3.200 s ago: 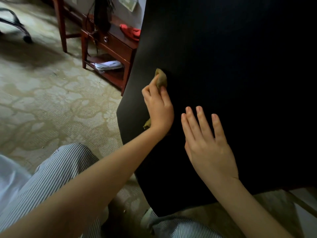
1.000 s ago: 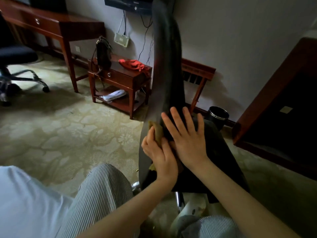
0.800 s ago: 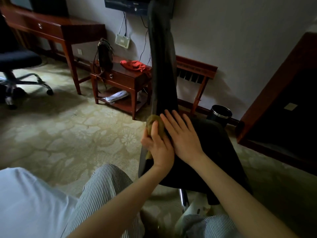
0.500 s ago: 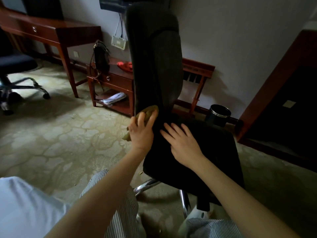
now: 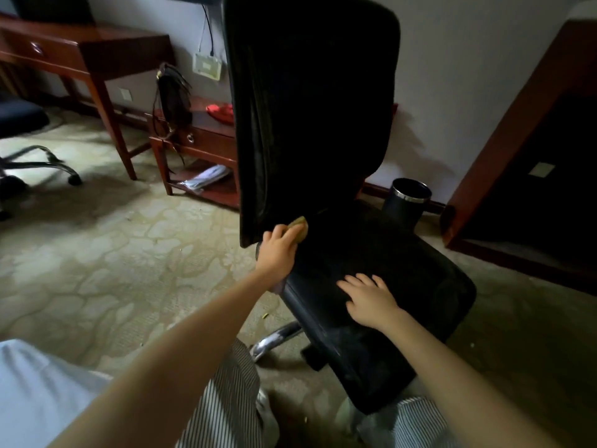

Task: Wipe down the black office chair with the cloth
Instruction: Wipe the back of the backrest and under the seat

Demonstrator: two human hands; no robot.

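1 bin (image 5: 407,205), side table (image 5: 206,140) behind chair (image 5: 310,108).

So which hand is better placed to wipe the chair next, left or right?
Left, probably. The left hand grips the cloth at the bottom of the backrest, while the right hand lies flat and empty on the seat.

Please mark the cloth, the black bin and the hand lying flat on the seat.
cloth (image 5: 299,225), head view, the bunched end that sticks out of the grip.
black bin (image 5: 405,206), head view, its outer wall below the metal rim.
right hand (image 5: 370,299), head view, middle of its back.
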